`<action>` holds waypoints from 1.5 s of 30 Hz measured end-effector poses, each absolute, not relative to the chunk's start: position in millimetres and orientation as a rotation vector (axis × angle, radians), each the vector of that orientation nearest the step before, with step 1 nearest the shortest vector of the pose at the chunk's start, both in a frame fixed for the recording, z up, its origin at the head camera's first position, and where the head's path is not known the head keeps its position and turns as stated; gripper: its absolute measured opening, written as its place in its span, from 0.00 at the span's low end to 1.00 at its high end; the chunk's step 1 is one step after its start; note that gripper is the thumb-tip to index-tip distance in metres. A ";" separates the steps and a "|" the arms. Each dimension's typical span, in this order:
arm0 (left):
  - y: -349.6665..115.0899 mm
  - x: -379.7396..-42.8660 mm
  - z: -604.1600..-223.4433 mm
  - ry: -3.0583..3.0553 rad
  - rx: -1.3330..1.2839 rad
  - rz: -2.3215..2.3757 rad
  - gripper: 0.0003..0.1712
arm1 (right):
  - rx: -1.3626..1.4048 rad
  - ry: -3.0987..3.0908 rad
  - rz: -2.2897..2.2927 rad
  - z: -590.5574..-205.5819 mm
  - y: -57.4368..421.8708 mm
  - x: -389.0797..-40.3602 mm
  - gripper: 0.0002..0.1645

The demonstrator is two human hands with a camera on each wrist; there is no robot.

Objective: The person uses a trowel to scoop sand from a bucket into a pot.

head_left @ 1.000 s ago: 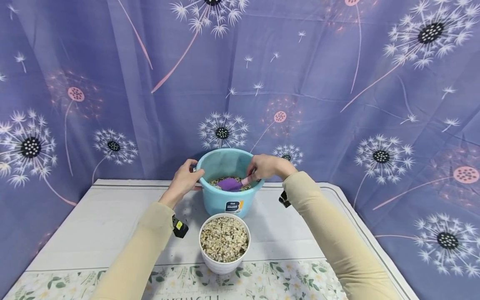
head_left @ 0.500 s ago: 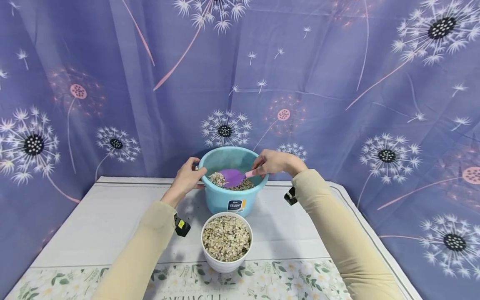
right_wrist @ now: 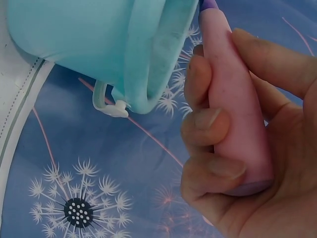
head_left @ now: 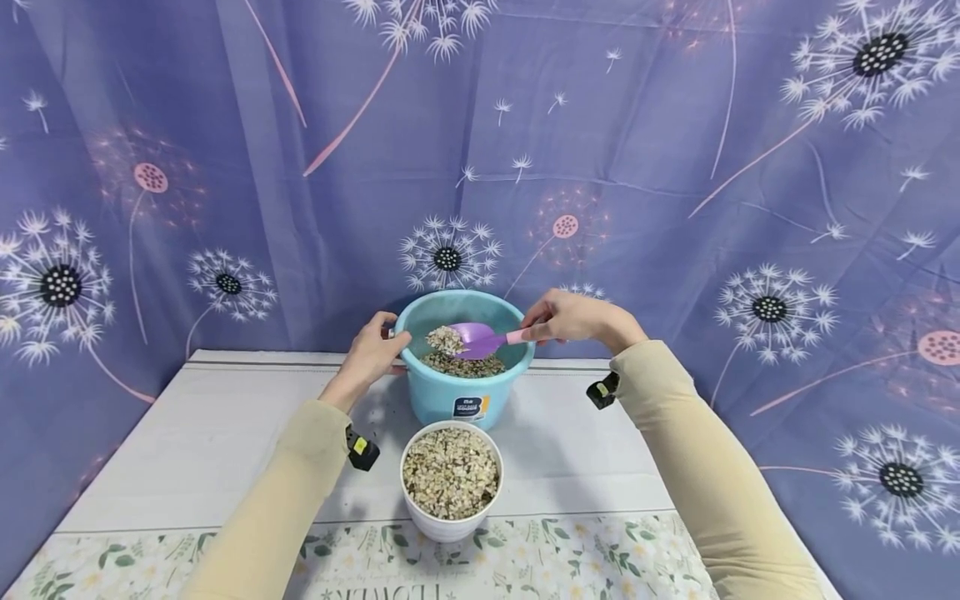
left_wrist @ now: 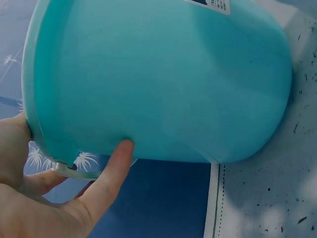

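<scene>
The light blue bucket (head_left: 435, 398) stands at the back of the table, with a layer of mixed pale and brown grainy material (head_left: 465, 365) inside. My left hand (head_left: 370, 352) grips its left rim, and in the left wrist view one fingertip (left_wrist: 126, 146) presses the outer wall near the handle. Curled around the pink grip (right_wrist: 235, 104) of a purple trowel, my right hand (head_left: 576, 318) is level with the bucket's right rim. The trowel's blade (head_left: 482, 342) is over the bucket's mouth, carrying a heap of grains (head_left: 446, 339) at its tip.
In front of the bucket stands a white pot (head_left: 444, 528), filled near its rim with the same grains (head_left: 452, 473). Both are on a white and floral tablecloth (head_left: 247, 458). A blue dandelion-print curtain (head_left: 337, 250) hangs right behind the bucket.
The right hand has lifted the trowel out of the grains, up and to the right, and its tip now bears a heap. The left hand keeps its hold on the bucket rim.
</scene>
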State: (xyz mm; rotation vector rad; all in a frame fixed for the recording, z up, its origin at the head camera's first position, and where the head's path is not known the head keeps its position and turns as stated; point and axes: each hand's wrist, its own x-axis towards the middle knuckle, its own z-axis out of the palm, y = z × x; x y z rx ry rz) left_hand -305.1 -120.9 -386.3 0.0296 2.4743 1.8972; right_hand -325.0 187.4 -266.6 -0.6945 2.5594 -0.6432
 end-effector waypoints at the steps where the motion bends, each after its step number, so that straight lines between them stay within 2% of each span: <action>1: -121.6 -304.2 -386.7 2.462 0.034 1.896 0.31 | -0.702 2.558 -0.645 -266.5 189.0 -323.8 0.14; 7: -130.4 -286.4 -392.4 2.387 0.085 1.924 0.41 | -0.743 2.569 -0.653 -264.8 199.1 -309.7 0.17; 9: -133.3 -273.6 -394.8 2.401 0.114 1.928 0.44 | -0.768 2.568 -0.678 -264.2 203.7 -302.1 0.15; 18: -146.3 -209.5 -415.7 2.320 0.506 1.740 0.40 | -0.951 2.601 -0.658 -270.6 216.5 -269.1 0.08; 23: -147.0 -186.1 -426.3 2.218 0.711 1.581 0.53 | -1.012 2.610 -0.645 -281.0 215.3 -252.8 0.07; 30: -138.3 -176.1 -438.7 2.141 0.799 1.527 0.63 | -1.058 2.609 -0.681 -306.5 212.6 -235.4 0.06; 35: -135.1 -176.3 -444.9 2.101 0.757 1.556 0.64 | -1.063 2.650 -0.678 -324.7 208.2 -224.8 0.06; 45: -132.0 -180.7 -447.5 2.035 0.781 1.577 0.65 | -0.904 2.752 -0.673 -346.9 202.6 -203.9 0.09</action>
